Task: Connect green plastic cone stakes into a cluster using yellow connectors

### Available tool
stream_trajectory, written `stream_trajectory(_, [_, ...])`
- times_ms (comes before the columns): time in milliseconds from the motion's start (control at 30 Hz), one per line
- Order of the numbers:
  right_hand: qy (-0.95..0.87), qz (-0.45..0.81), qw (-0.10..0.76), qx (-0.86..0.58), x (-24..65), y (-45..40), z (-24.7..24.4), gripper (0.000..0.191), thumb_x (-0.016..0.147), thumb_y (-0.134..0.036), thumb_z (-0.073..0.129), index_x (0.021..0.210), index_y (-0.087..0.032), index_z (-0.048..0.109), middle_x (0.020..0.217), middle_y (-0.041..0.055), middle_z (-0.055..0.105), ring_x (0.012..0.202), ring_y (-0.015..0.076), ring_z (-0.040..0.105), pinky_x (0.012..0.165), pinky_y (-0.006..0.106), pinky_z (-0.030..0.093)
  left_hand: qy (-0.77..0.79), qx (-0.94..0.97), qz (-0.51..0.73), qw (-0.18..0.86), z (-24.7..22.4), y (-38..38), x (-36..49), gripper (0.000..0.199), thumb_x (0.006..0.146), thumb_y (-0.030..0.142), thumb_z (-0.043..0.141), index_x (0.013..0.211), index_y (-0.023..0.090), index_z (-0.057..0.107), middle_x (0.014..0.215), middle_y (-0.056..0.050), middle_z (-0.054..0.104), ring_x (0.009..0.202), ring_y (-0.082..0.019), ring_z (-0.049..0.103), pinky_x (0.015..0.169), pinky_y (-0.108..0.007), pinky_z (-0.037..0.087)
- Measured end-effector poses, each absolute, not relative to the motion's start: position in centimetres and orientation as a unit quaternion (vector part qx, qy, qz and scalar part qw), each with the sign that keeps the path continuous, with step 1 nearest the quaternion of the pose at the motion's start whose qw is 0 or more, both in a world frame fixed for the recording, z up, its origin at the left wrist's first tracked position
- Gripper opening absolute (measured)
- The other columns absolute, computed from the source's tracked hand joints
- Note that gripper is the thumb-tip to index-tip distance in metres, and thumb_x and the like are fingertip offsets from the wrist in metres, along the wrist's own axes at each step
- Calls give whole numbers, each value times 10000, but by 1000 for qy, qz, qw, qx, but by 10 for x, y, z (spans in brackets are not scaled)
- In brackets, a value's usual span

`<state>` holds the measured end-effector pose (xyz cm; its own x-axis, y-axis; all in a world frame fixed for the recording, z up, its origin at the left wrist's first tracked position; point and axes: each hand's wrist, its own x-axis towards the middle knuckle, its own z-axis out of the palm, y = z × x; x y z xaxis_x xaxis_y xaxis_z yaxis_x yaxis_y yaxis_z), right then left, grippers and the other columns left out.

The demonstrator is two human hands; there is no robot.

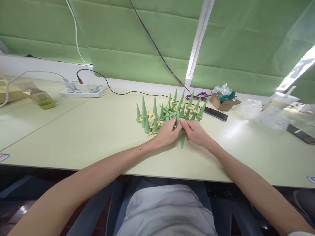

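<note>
Several green cones with yellow clips stand in a cluster on the pale table, among them a tall cone at the left and another at the right. In front of the cluster, my left hand has its fingers closed round an upright green cone. My right hand meets it there, thumb and fingers pinched together at the cone's side; what they pinch is too small to make out. Below the hands a green spike points toward the table's front edge. Some green pieces lie on their sides mid-cluster.
Behind right are a phone, a small cardboard box, coiled wires and a plastic cup. A second phone lies far right. At the left are a power strip and an open carton.
</note>
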<state>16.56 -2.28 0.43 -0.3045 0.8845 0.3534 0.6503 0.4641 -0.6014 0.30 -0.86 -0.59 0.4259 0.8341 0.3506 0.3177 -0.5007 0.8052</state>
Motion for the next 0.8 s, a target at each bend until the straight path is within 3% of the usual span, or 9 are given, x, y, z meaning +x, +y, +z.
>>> stream_trajectory(800, [-778, 178, 353, -487, 165, -23, 3, 703, 1001, -752, 230, 530, -245, 356, 444, 14, 478, 465, 139, 443, 558, 307, 380, 371, 779, 368, 346, -2, -11, 2, 310, 1034, 446, 378, 826, 220, 421, 619, 21, 510, 588, -149, 513, 587, -284, 399])
